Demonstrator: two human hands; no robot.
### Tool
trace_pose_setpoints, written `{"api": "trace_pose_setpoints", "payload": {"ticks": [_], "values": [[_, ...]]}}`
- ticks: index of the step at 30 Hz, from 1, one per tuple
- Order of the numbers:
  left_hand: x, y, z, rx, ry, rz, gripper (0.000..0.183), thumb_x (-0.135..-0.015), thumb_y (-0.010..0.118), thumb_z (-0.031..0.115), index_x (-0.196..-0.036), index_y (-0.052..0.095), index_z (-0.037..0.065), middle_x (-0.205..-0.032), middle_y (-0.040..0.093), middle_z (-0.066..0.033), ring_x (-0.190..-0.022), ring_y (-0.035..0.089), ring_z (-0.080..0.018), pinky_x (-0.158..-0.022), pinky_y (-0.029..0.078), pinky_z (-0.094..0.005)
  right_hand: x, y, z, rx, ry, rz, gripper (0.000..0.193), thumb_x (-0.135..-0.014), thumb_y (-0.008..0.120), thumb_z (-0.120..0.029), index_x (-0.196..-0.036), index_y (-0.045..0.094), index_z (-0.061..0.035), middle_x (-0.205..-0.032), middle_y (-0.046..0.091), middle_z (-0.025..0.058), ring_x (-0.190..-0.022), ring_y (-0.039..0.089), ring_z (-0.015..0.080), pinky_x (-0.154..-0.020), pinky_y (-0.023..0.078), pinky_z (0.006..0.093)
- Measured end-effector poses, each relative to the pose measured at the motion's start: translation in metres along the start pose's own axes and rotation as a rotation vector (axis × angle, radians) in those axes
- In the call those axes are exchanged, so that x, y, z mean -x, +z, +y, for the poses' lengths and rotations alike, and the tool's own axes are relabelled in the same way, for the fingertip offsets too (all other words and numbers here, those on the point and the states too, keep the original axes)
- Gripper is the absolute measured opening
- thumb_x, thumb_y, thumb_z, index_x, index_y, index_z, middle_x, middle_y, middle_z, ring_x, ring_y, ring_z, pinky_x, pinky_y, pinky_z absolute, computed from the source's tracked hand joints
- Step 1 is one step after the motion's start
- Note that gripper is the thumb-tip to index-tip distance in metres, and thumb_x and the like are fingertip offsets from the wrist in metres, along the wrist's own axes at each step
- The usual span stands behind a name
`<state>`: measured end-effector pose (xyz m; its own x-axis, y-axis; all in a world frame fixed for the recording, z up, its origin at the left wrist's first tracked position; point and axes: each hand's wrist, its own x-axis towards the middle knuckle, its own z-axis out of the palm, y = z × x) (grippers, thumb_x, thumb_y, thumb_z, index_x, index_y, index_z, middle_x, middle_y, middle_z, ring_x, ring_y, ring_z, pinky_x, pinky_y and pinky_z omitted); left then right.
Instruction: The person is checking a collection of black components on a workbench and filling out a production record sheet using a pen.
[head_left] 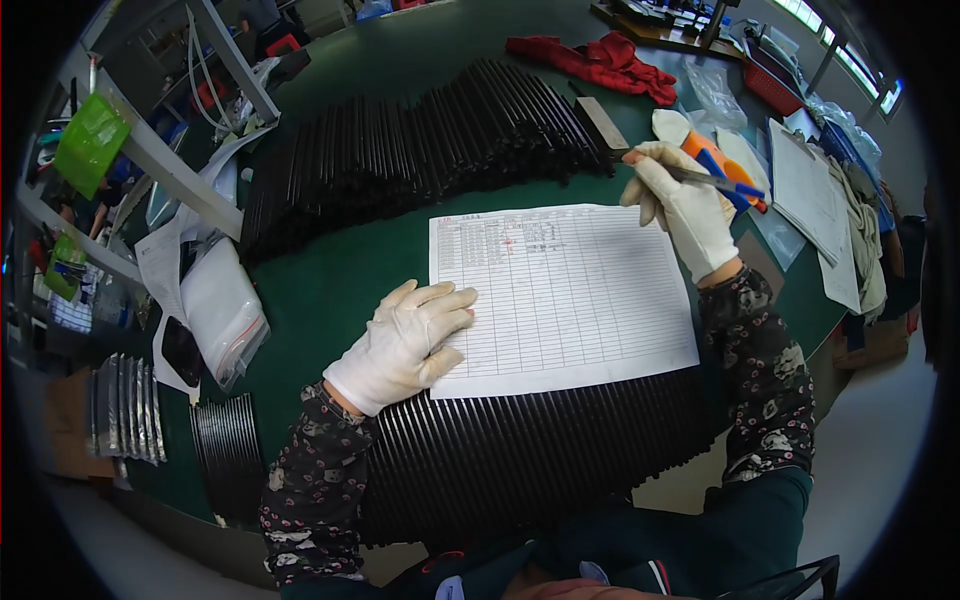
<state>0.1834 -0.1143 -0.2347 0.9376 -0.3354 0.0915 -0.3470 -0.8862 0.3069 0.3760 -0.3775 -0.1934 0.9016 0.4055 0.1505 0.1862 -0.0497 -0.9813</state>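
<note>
A white sheet with a printed table and some handwriting [580, 310] lies in front of me, its near edge over a row of thin black rods [540, 450]. My left hand [405, 340], in a white glove, rests flat on the sheet's left edge with its fingers stretched out. Above the sheet's far right corner, my gloved right hand [685, 205] is closed around a pen [708, 180]. The pen is held roughly level, off the paper, with its blue end pointing right. Behind the sheet, a large heap of black rods [480, 130] covers the table.
A red cloth [600, 65] lies at the back. Orange and blue items and papers [805, 195] crowd the right side, below a red basket [772, 85]. To the left are a white plastic packet [222, 305], a dark phone [181, 352] and a small rod bundle [226, 450].
</note>
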Motion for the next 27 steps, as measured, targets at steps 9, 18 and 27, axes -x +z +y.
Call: {"api": "trace_pose_setpoints", "payload": {"ticks": [9,18,27], "values": [[0.009,-0.014,0.021,-0.176,-0.033,-0.003,0.045,-0.078,0.056,0.021,-0.12,0.054,0.003,-0.134,0.049,-0.0131,-0.125,0.045,-0.0294,-0.108,0.03,-0.0513,0.08,-0.066,0.038,0.734,-0.031,0.099,0.026,-0.082,0.066,-0.023,-0.098,0.057,-0.0047,-0.074,0.062,0.0099,-0.062,0.062,0.0217,-0.064,0.049,0.0299],[0.091,-0.033,0.033,-0.267,-0.119,0.143,0.049,-0.077,0.065,0.021,-0.121,0.051,0.005,-0.132,0.05,-0.0118,-0.124,0.046,-0.0297,-0.107,0.031,-0.0492,0.117,-0.062,0.015,1.028,-0.485,-0.393,0.04,-0.064,0.072,-0.017,-0.1,0.059,-0.0065,-0.104,0.064,0.0106,-0.094,0.06,0.0294,-0.082,0.044,0.036],[0.177,-0.014,0.052,-0.153,-0.295,0.388,0.045,-0.075,0.065,0.008,-0.118,0.053,0.006,-0.126,0.055,-0.0113,-0.115,0.053,-0.0298,-0.102,0.037,-0.0474,0.109,-0.049,0.007,1.34,-0.415,-0.518,0.023,-0.072,0.057,-0.005,-0.093,0.061,-0.0098,-0.083,0.063,0.0102,-0.083,0.062,0.0287,-0.07,0.043,0.0375]]}}
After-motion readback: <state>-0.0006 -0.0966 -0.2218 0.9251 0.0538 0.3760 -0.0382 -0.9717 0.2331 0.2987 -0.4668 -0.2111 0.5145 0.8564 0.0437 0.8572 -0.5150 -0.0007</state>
